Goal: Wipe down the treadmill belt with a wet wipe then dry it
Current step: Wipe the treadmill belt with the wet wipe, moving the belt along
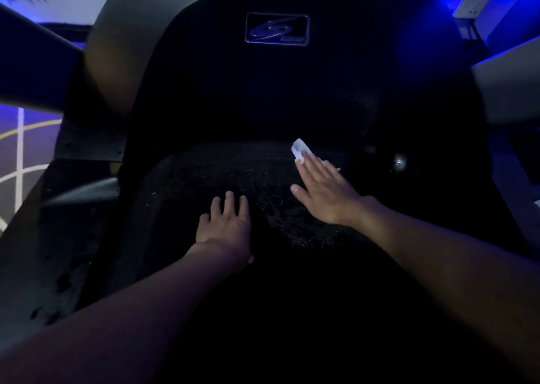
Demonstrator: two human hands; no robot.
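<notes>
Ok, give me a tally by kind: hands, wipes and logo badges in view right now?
Hands: 2, left hand and right hand, flat on the belt
Wipes: 1, white wipe under the right hand's fingertips
Logo badges: 1, logo badge on the hood
Total: 4

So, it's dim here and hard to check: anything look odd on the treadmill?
Pale specks scatter over the belt around the left hand and the right hand pressing the wipe; dust or droplets, too dim to tell.
</notes>
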